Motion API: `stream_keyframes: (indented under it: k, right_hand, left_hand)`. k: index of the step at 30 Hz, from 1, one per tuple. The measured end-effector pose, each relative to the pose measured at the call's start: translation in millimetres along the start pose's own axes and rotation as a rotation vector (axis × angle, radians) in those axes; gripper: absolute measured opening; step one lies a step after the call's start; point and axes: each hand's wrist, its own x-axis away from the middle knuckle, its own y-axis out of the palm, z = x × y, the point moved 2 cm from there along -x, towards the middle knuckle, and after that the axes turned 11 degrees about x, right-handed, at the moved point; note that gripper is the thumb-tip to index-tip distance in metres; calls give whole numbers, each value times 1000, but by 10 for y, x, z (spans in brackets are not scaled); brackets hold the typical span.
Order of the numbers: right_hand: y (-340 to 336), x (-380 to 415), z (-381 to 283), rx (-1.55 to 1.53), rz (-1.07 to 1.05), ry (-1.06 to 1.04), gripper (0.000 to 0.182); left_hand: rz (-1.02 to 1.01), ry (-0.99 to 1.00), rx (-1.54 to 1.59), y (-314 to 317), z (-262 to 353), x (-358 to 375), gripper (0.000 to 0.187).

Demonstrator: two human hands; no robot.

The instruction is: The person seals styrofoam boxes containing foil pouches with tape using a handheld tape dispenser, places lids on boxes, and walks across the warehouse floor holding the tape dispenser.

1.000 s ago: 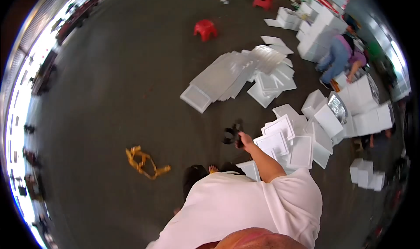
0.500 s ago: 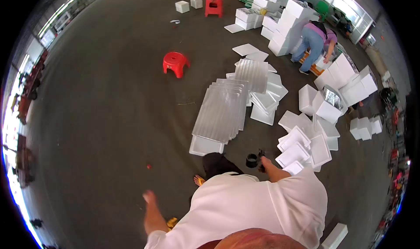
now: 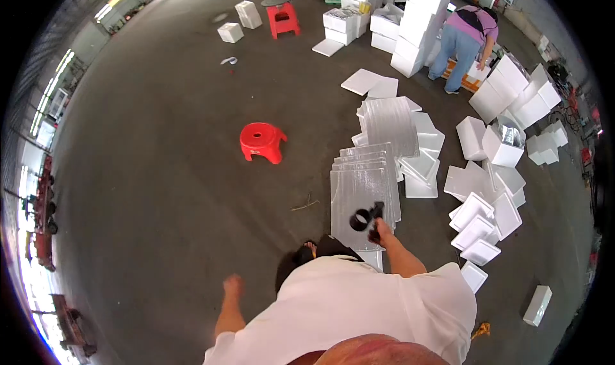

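My right hand (image 3: 382,232) grips a black tape gun (image 3: 367,217) by its handle, with the round ring-shaped part facing left. The tape gun hangs above overlapping foam box lids (image 3: 359,198), which look covered in clear film. My left hand (image 3: 233,287) hangs low over the bare floor at my left side. Motion blur hides how its fingers lie, and nothing can be made out in it.
A low red stool (image 3: 262,142) stands ahead on the left, a taller red stool (image 3: 282,17) farther off. White lids (image 3: 477,230) lie scattered on the right near foam boxes (image 3: 501,146). A co-worker (image 3: 462,41) bends over boxes at back right.
The view has moved forward, bringing the stool and lids closer. My right hand with the tape gun is now over the lids instead of beside them. My left hand has shifted slightly right.
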Motion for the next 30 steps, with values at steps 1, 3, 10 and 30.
stream_keyframes:
  k: [1,3,10,30]
  right_hand:
    - [336,29,-319,-5,-77,-57,27]
    - [960,96,-957,-21,-148,-108,31]
    - [1817,-841,-2489,-97,130,-109,41]
    - [2979,-3286,-6479,-542,435,161,44]
  left_hand:
    - [-284,79,208,-84,237,100,20]
    - [-341,-304,923,28,345,-136,18]
    - [-305,-719,1519,-764,6,-2635,18]
    - [-119,-74,1796,-6918,2482,-11794,24]
